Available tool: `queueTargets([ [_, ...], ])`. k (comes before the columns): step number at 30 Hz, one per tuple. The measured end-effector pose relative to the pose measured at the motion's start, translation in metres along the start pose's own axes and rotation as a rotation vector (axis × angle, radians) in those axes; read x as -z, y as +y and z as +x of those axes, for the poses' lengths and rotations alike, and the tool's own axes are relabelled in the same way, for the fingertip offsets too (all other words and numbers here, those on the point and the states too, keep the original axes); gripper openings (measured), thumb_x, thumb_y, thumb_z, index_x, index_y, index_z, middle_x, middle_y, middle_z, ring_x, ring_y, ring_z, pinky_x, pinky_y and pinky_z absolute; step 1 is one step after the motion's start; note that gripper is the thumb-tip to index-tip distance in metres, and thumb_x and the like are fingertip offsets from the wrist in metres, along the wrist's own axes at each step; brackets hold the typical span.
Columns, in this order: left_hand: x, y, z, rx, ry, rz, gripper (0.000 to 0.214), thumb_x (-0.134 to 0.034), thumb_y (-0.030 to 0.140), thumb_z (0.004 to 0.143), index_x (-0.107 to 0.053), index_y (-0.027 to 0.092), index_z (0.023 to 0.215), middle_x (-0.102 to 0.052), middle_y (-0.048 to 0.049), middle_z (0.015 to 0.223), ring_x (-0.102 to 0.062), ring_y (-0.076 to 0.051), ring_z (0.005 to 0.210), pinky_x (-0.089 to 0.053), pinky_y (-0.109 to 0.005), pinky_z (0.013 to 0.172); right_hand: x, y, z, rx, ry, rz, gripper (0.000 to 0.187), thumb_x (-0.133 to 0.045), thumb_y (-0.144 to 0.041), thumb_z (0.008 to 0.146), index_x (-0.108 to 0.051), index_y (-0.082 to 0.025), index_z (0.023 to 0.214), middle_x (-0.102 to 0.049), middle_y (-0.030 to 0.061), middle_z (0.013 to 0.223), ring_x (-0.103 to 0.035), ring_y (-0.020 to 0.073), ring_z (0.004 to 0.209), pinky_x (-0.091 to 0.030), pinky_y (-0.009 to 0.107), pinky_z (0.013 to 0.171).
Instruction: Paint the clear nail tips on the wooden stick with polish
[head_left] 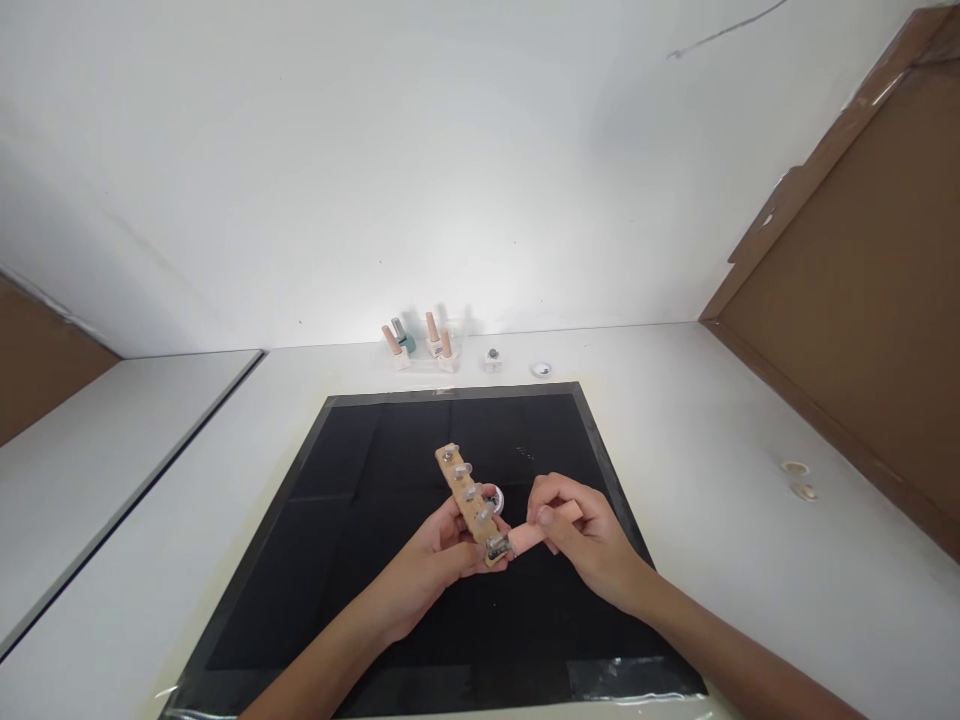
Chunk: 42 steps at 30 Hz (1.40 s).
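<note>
My left hand point(446, 547) is closed around a light wooden nail tip stand point(459, 490), which is tilted over the black mat. Several clear false nail tips point(472, 491) stick up in a row along it. A small round white-rimmed item point(498, 499) shows by my left fingertips; what it is I cannot make out. Between thumb and fingers, my right hand point(589, 540) pinches the peach cap of a nail polish brush point(527, 538). Its end meets the lowest nail tip point(498, 546), which looks darker and speckled. The bristles are too small to see.
Under my hands lies a black mat point(352, 450) taped to the white table. Several nail polish bottles point(397, 352) stand in a clear tray at the back. Right of them are a small white bottle with a bare neck point(493, 362) and a round dish point(541, 370). Brown boards flank the table.
</note>
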<state>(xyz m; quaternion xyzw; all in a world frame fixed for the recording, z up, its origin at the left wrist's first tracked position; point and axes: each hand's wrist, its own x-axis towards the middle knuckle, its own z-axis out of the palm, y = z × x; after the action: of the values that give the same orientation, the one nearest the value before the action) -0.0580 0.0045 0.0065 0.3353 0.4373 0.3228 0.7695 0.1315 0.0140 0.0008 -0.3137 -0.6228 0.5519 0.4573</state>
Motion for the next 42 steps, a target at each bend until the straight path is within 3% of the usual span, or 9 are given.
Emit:
queueTargets([
  [7, -0.0004, -0.0005, -0.0025, -0.008, -0.014, -0.017, 0.05, -0.066, 0.01, 0.07, -0.051, 0.02, 0.116, -0.063, -0.0027, 0.095, -0.064, -0.02, 0.089, -0.046, -0.039, 0.09, -0.0002, 0.0006, 0.0026, -0.052, 0.133, -0.081, 0.029, -0.049, -0.03, 0.089, -0.048, -0.018, 0.063, -0.042, -0.0045, 0.059, -0.036, 0.0095, 0.052, -0.029, 0.025, 0.052],
  [14, 0.0009, -0.0013, -0.0035, -0.005, -0.011, -0.012, 0.052, -0.067, 0.013, 0.069, -0.05, 0.02, 0.118, -0.063, -0.0028, 0.095, -0.065, -0.021, 0.088, -0.045, -0.04, 0.09, 0.001, 0.005, 0.0021, -0.082, 0.261, -0.005, 0.028, -0.052, -0.034, 0.087, -0.049, -0.018, 0.064, -0.044, -0.0046, 0.059, -0.036, 0.0086, 0.048, -0.028, 0.024, 0.048],
  [23, 0.0017, -0.0038, -0.0021, -0.006, -0.033, 0.016, 0.053, -0.066, 0.011, 0.07, -0.05, 0.021, 0.119, -0.063, -0.0029, 0.101, -0.063, -0.019, 0.091, -0.044, -0.039, 0.091, 0.0009, 0.001, 0.0003, -0.009, 0.071, -0.04, 0.03, -0.05, -0.04, 0.089, -0.051, -0.018, 0.068, -0.043, -0.0036, 0.061, -0.036, 0.0089, 0.05, -0.03, 0.024, 0.049],
  [27, 0.0017, -0.0048, -0.0012, -0.007, -0.038, 0.013, 0.053, -0.064, 0.009, 0.071, -0.049, 0.021, 0.12, -0.063, -0.0035, 0.101, -0.062, -0.019, 0.091, -0.044, -0.04, 0.091, 0.001, 0.0012, -0.0008, -0.032, 0.058, -0.078, 0.03, -0.05, -0.038, 0.089, -0.051, -0.018, 0.067, -0.043, -0.0035, 0.061, -0.037, 0.0096, 0.051, -0.03, 0.025, 0.05],
  [36, 0.0007, -0.0048, -0.0024, -0.003, -0.036, -0.013, 0.054, -0.066, 0.01, 0.069, -0.05, 0.021, 0.119, -0.061, -0.0027, 0.097, -0.063, -0.02, 0.09, -0.041, -0.042, 0.093, -0.0001, 0.0021, 0.0029, -0.143, 0.244, -0.059, 0.033, -0.052, -0.04, 0.087, -0.048, -0.019, 0.061, -0.047, -0.0037, 0.054, -0.034, 0.0098, 0.048, -0.03, 0.024, 0.049],
  [40, 0.0002, -0.0043, -0.0029, -0.005, -0.034, -0.009, 0.053, -0.068, 0.012, 0.07, -0.051, 0.021, 0.119, -0.06, -0.002, 0.095, -0.062, -0.02, 0.089, -0.041, -0.042, 0.092, 0.0011, 0.0051, 0.0037, -0.107, 0.343, -0.054, 0.034, -0.053, -0.042, 0.086, -0.048, -0.019, 0.061, -0.045, -0.0043, 0.055, -0.034, 0.0097, 0.047, -0.029, 0.024, 0.047],
  [42, 0.0006, -0.0049, -0.0024, -0.003, -0.026, -0.007, 0.053, -0.069, 0.013, 0.069, -0.051, 0.021, 0.118, -0.06, -0.0017, 0.095, -0.062, -0.02, 0.089, -0.042, -0.041, 0.091, 0.0017, 0.0055, 0.0033, -0.078, 0.333, -0.047, 0.034, -0.052, -0.042, 0.086, -0.049, -0.019, 0.063, -0.044, -0.0038, 0.058, -0.035, 0.0096, 0.047, -0.029, 0.024, 0.046],
])
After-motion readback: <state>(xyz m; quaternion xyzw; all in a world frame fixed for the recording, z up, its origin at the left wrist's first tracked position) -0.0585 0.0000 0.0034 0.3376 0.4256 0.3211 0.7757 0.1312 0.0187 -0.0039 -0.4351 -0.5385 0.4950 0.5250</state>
